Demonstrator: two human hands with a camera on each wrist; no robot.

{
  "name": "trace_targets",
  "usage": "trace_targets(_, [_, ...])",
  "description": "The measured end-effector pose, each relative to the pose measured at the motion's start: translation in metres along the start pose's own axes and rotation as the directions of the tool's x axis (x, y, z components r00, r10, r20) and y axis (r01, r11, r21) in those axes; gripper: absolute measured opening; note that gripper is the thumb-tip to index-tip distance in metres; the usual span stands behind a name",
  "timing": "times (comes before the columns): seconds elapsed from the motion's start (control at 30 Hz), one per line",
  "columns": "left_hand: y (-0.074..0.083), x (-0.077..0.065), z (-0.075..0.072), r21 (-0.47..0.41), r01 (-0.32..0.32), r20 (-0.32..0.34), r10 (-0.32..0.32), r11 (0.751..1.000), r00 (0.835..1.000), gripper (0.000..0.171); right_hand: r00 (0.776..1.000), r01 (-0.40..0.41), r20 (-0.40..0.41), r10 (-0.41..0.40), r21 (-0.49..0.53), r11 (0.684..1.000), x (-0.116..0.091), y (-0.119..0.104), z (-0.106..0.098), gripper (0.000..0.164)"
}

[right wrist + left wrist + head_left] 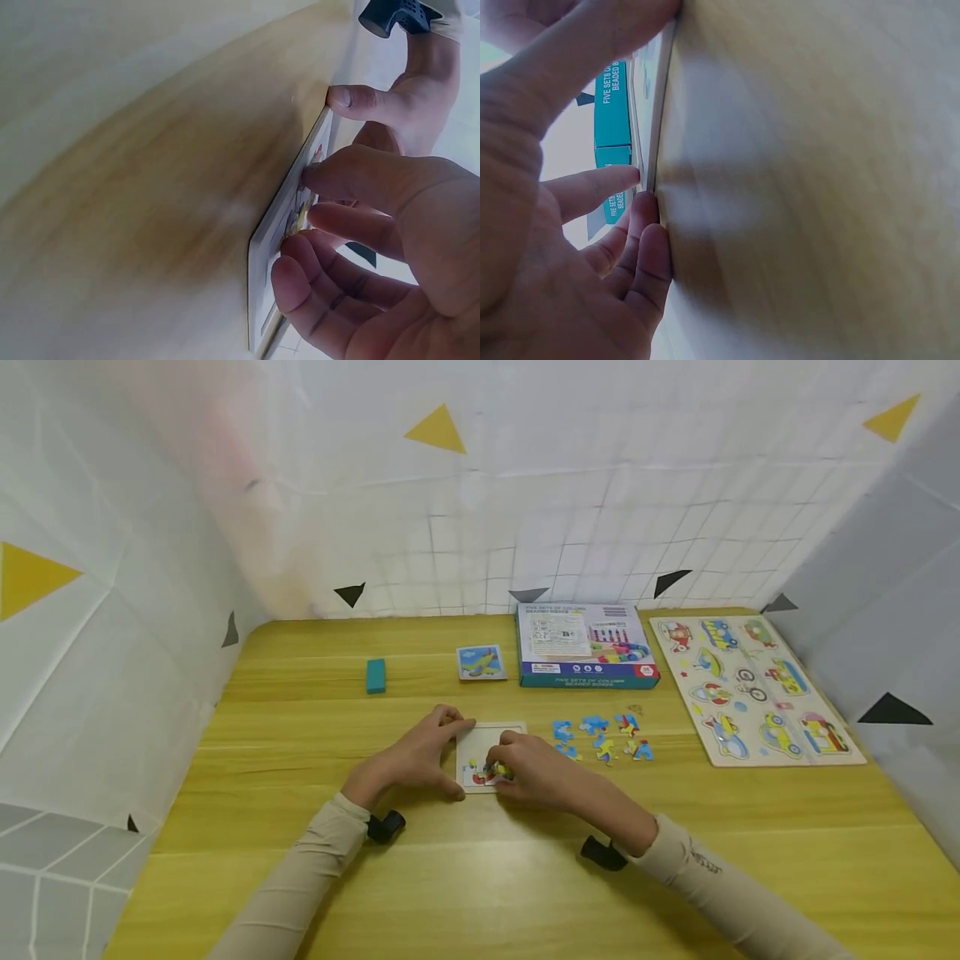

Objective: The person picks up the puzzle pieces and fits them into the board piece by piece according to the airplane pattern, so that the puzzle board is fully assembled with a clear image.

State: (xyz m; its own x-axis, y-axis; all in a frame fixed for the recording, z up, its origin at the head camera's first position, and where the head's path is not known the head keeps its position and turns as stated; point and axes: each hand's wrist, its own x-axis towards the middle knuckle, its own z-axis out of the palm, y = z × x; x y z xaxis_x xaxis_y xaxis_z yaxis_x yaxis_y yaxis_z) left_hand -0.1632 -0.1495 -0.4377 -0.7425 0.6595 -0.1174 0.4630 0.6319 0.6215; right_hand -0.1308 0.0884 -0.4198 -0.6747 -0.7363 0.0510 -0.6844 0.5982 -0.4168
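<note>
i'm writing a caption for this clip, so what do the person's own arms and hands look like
The left sleeve is long and beige; the right sleeve matches, with a small dark marking near its cuff, too small to read. A black left wrist device and a black right wrist device are worn. The left hand and right hand are gloveless.

White walls (pixel 337 518) bearing yellow and black triangles (pixel 441 430) border a wood-grained yellow table (pixel 292 693).

From well above and behind left hand (pixel 412 756) and right hand (pixel 543 770), the head view faces forward-down; close wrist views face fingers (pixel 592 193); all share the board (pixel 480 742).
</note>
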Motion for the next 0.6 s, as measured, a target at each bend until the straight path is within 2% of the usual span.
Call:
trace_targets(0.33, [-0.0003, -0.0003, 0.001, 0.015, -0.007, -0.005, 0.007, 1.0, 1.0, 0.106, 0.998, -0.059, 0.039, 0.056, 0.056, 0.997, 0.0017, 0.0012, -0.0005, 0.018])
trace_targets(0.6, [-0.0002, 0.0003, 0.0007, 0.024, 0.011, 0.002, -0.011, 1.0, 1.0, 0.107, 0.997, -0.061, 0.061, 0.055, 0.099, 0.993, 0.005, 0.0069, -0.0026, 0.019])
